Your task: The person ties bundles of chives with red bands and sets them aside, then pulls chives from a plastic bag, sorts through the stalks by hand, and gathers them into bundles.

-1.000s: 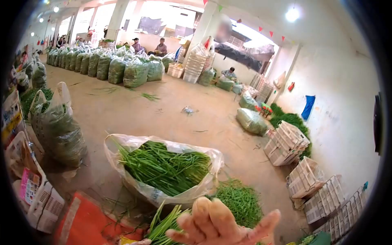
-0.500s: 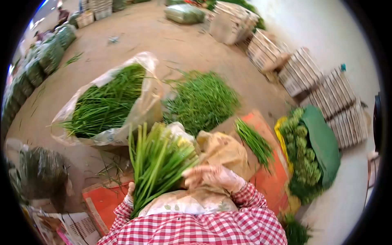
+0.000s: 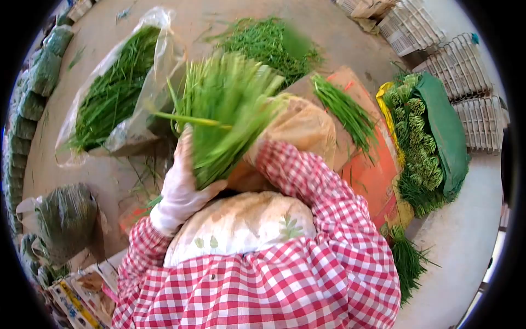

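While the left hand (image 3: 182,185) clasps one bunch (image 3: 223,104), one smaller bunch (image 3: 346,111) lies apart.

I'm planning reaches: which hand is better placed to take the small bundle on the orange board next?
Probably the right hand, mostly hidden: its sleeve is nearer the bundle; the left hand holds a bunch.

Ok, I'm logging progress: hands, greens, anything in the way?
Left hand holding green bunch by lower end. Right hand indistinct beyond checked sleeve. Bunch blurred. One stray stalk lies across it.
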A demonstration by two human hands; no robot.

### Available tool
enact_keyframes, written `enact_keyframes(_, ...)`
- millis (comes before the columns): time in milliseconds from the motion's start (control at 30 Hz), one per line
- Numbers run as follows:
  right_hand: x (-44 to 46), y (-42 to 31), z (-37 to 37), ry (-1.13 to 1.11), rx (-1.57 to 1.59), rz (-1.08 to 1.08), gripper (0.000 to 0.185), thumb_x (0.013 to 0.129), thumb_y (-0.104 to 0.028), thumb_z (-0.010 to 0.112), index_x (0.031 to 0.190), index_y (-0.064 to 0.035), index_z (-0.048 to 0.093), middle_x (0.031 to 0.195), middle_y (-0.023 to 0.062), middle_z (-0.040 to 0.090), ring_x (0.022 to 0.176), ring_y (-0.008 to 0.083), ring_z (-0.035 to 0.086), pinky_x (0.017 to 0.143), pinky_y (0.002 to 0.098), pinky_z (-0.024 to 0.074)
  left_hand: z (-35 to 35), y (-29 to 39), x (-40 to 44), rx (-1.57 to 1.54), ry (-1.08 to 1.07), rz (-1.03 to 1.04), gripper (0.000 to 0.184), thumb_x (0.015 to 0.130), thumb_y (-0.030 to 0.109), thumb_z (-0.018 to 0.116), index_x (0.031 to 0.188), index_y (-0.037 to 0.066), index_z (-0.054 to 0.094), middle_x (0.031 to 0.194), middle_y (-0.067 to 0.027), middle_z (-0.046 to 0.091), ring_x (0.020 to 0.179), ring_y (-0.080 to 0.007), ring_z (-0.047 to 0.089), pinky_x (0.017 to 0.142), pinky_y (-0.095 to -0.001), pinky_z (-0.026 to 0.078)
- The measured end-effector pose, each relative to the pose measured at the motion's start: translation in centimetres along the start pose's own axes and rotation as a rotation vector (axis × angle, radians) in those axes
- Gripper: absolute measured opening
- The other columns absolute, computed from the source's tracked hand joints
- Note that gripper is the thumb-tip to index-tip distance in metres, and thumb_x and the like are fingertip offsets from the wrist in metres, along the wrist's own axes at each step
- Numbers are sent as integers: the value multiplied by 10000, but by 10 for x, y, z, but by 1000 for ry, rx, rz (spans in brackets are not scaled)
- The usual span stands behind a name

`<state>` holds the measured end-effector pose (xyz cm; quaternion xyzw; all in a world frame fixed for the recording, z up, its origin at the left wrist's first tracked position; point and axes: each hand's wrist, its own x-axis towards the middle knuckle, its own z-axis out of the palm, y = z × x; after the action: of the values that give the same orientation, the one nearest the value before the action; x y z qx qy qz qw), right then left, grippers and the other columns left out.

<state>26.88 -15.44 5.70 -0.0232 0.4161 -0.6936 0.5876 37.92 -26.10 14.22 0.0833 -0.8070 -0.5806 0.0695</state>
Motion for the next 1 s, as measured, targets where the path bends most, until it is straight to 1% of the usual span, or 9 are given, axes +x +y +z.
enact_keyframes(100, 6, -3, 0, 19, 37, -28, 526, 902, -417, 440, 1217, 5, 458, 1159, 119, 535, 1021, 219, 526, 897, 348, 415, -8, -16, -4, 590, -7, 146, 978, 703, 208, 731, 1427, 52, 92, 1386, -234, 305, 1296, -326, 297, 1036, -433, 278)
enact_keyframes(167, 8, -5, 1, 28, 55, -44, 503, 900, -400, 450, 1205, 0, 467, 1145, 116, 541, 1008, 216, 530, 887, 346, 421, -60, 8, 0, 235, -557, -29, 958, 665, 235, 755, 1408, 24, 190, 1379, -204, 339, 1292, -304, 312, 1037, -425, 267)
enact_keyframes(333, 17, -9, -1, 56, 119, -88, 446, 896, -359, 474, 1177, -12, 490, 1108, 108, 558, 974, 207, 543, 861, 342, 436, -110, -43, 9, -447, -132, -127, 824, 829, 651, 388, 1391, 63, 254, 923, -70, 640, 1001, -232, 564, 953, -370, 358)
enact_keyframes(400, 22, -13, -3, 57, 143, -113, 424, 895, -343, 484, 1165, -17, 499, 1093, 105, 565, 960, 203, 548, 851, 340, 442, -75, -69, 9, -835, -235, -275, 994, 727, 784, 365, 1393, 58, 233, 1112, -77, 573, 1087, -201, 503, 957, -377, 365)
enact_keyframes(533, 31, -26, -10, 98, 189, -183, 378, 891, -310, 503, 1142, -27, 518, 1063, 98, 578, 933, 196, 557, 831, 336, 453, -21, -119, -23, -1546, -343, -559, 990, 702, 699, 538, 1396, 63, 232, 1318, -108, 437, 1198, -214, 421, 1015, -365, 322)
enact_keyframes(733, 26, -94, -83, -82, -17, -624, 312, 887, -261, 532, 1108, -42, 545, 1019, 89, 599, 892, 186, 572, 800, 330, 471, -23, -135, -34, -1465, -275, -460, 962, 707, 652, 562, 1394, 60, 239, 1325, -110, 429, 1203, -216, 417, 1020, -364, 317)
enact_keyframes(767, -6, -125, -60, 329, 47, -492, 324, 866, -253, 564, 1105, -36, 545, 957, 42, 609, 785, 121, 569, 654, 243, 472, -25, -137, -36, -1449, -272, -448, 957, 708, 644, 565, 1393, 60, 241, 1326, -110, 428, 1204, -216, 416, 1021, -364, 316)
enact_keyframes(833, -40, -149, -60, 154, -25, -535, 369, 852, -269, 590, 1131, -32, 537, 1028, 75, 627, 684, 53, 579, 450, 146, 395, -29, -141, -39, -1423, -270, -429, 948, 710, 628, 573, 1392, 59, 243, 1328, -111, 426, 1206, -216, 415, 1022, -363, 314)
enact_keyframes(1000, -64, -122, 34, 249, -733, -148, 893, 749, -400, 698, 1385, -15, 203, 1302, 234, 431, 621, 120, 608, 543, 227, 522, -32, -151, -45, -1396, -261, -409, 927, 714, 590, 593, 1390, 56, 250, 1334, -112, 419, 1210, -217, 411, 1026, -363, 310)
